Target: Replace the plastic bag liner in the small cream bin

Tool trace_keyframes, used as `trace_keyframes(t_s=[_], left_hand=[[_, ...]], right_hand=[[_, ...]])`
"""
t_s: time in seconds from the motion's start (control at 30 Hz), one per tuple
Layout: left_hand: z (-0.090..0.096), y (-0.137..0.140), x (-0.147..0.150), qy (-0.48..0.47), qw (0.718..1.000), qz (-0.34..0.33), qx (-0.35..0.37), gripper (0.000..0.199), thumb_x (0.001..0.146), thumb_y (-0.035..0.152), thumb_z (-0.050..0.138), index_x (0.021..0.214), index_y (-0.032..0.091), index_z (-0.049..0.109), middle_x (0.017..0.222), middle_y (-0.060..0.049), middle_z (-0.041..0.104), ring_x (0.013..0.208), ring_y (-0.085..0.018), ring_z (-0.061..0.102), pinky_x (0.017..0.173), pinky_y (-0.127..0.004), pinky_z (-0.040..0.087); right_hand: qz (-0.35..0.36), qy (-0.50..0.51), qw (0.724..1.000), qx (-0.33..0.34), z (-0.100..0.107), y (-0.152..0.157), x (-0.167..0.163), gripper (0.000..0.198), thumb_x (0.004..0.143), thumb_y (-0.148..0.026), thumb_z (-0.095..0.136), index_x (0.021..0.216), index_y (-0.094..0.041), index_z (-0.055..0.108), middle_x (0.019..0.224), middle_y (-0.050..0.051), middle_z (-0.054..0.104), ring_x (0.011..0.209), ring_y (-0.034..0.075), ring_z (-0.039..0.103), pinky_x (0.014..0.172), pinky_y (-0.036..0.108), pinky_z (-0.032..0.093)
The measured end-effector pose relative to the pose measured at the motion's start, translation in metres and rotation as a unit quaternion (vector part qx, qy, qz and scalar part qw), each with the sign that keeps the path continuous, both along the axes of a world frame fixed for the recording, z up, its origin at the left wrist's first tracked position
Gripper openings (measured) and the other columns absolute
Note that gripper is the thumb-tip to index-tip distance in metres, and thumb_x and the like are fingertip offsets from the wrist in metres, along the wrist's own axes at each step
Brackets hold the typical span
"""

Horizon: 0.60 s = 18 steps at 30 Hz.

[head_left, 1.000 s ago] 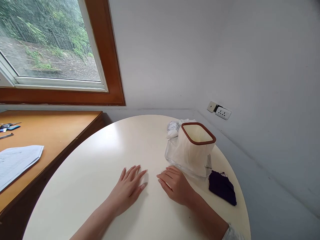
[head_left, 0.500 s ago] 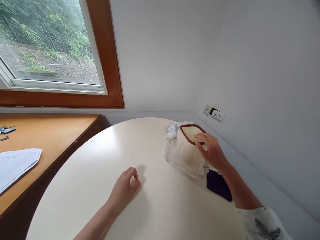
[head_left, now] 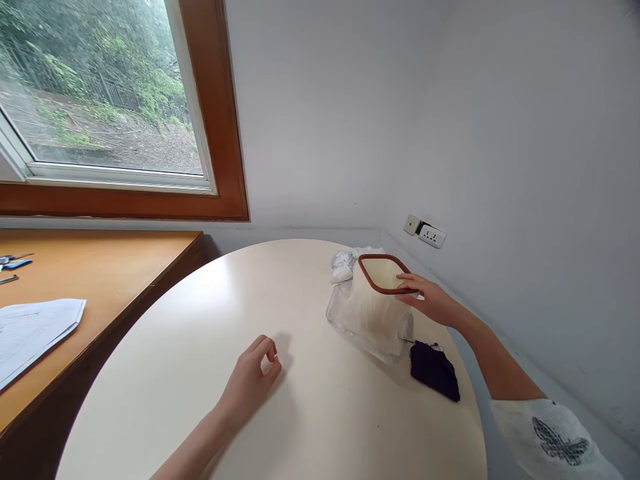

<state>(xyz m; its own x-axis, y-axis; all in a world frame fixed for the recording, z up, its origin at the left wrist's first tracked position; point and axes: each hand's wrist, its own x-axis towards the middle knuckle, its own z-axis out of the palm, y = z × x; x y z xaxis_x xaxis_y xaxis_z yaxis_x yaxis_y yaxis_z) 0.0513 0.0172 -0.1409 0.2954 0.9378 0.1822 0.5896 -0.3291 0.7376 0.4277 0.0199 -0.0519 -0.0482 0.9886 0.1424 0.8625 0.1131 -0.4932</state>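
Observation:
At the far right of the round table stands a small cream bin (head_left: 377, 313) with a brown rim (head_left: 367, 270). My right hand (head_left: 425, 300) is at the rim's right side, fingers over it and thumb outside, gripping it. Clear plastic (head_left: 345, 308) lies loosely around the bin's lower part. Close in front of the bin is a folded dark purple cloth (head_left: 434, 372). My left hand (head_left: 255, 370) rests on the table, apart from the bin, its fingers curled to the thumb in a pinch. Whatever may be between those fingertips is too small to make out.
Crumpled white plastic (head_left: 343, 265) sits behind the bin, to its left. The round white table (head_left: 200, 347) stands by the wall with a socket (head_left: 431, 235). A wooden desk (head_left: 125, 257) on the left holds papers (head_left: 40, 320) and small tools (head_left: 15, 262).
My right hand has moved slightly right, from over the bin's opening onto its rim, and the forearm has swung right, uncovering more purple cloth. My left hand has stayed about where it was.

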Motion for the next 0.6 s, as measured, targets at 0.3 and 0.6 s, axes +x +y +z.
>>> trace_keyframes(t_s=[0.3, 0.6], left_hand=[[-0.006, 0.002, -0.001, -0.004, 0.999, -0.027, 0.031, 0.022, 0.085, 0.041, 0.041, 0.099, 0.025, 0.049, 0.101, -0.006, 0.055, 0.068, -0.017, 0.058, 0.052, -0.029, 0.045], [-0.016, 0.000, -0.002, -0.076, 0.997, -0.012, 0.015, 0.111, 0.067, 0.049, 0.067, 0.139, 0.031, -0.015, 0.148, -0.014, 0.010, 0.134, -0.034, 0.017, 0.102, -0.054, 0.031]], right_hand=[[0.091, 0.034, 0.995, 0.025, 0.009, -0.015, -0.041, 0.020, 0.081, -0.040, 0.052, 0.080, -0.024, 0.063, 0.121, 0.005, 0.054, 0.091, 0.019, 0.058, 0.072, 0.034, 0.050], [0.217, 0.119, 0.968, 0.051, -0.003, -0.017, -0.128, 0.011, 0.082, -0.031, 0.055, 0.082, -0.022, 0.062, 0.123, 0.007, 0.051, 0.096, 0.017, 0.058, 0.081, 0.032, 0.049]])
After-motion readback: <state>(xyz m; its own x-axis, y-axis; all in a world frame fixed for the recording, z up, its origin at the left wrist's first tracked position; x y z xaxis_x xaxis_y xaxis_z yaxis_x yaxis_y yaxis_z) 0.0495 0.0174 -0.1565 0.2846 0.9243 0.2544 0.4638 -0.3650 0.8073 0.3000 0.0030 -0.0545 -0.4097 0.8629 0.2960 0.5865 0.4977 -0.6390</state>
